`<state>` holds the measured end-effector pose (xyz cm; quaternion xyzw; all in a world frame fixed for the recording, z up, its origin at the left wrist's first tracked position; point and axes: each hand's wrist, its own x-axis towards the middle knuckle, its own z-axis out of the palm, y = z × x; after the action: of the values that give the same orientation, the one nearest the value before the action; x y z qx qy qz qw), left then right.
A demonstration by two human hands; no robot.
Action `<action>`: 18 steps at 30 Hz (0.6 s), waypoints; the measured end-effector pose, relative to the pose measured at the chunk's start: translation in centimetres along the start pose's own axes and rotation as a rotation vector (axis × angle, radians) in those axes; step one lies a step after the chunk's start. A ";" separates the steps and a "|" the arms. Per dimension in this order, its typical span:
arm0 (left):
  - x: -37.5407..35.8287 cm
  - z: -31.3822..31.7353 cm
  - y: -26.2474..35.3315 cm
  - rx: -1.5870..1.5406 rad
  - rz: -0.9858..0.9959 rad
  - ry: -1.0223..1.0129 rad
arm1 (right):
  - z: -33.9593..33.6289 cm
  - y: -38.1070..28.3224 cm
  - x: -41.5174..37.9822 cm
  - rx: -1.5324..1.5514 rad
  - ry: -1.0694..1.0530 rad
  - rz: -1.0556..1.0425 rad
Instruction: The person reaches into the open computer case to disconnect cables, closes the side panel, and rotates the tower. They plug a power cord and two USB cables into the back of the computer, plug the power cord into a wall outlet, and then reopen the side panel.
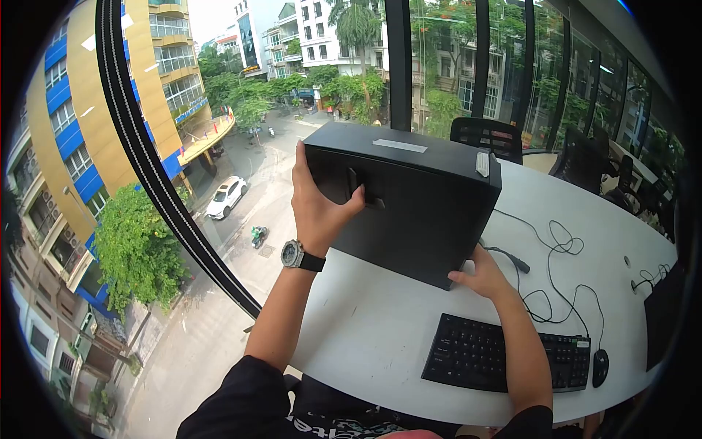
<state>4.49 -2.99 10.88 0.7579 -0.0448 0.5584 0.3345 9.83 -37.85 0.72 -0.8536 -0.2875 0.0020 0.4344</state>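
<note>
A black desktop computer case is tilted above the white table, gripped by both hands. My left hand, with a watch on its wrist, wraps the case's left edge; the thumb presses the side panel near a recessed latch. At the lower right corner, my right hand holds the case with its thumb on the near side and its other fingers hidden behind. Pale labels are stuck on the case's upper face. Below my right forearm lies a black keyboard, partly covered by the arm.
A black mouse sits right of the keyboard on the white table. Loose cables and a black plug lie behind it. A dark screen edge stands at far right. Office chairs and tall windows are beyond.
</note>
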 end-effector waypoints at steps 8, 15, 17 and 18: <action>0.9 0.8 -0.3 0.017 -0.005 -0.032 | 0.4 -1.4 0.1 0.103 0.039 0.025; 1.1 0.2 -1.4 0.038 -0.023 -0.018 | 1.9 -2.1 0.5 0.148 0.052 0.009; 1.1 0.0 -1.5 0.033 -0.021 -0.019 | 1.8 -1.8 1.1 0.132 0.037 0.000; 1.1 0.0 -1.6 0.036 -0.005 -0.010 | 1.9 -1.5 1.3 0.126 0.010 -0.009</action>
<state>5.62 -1.46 11.08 0.7665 -0.0345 0.5546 0.3221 9.71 -35.11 0.99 -0.8232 -0.2885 0.0140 0.4888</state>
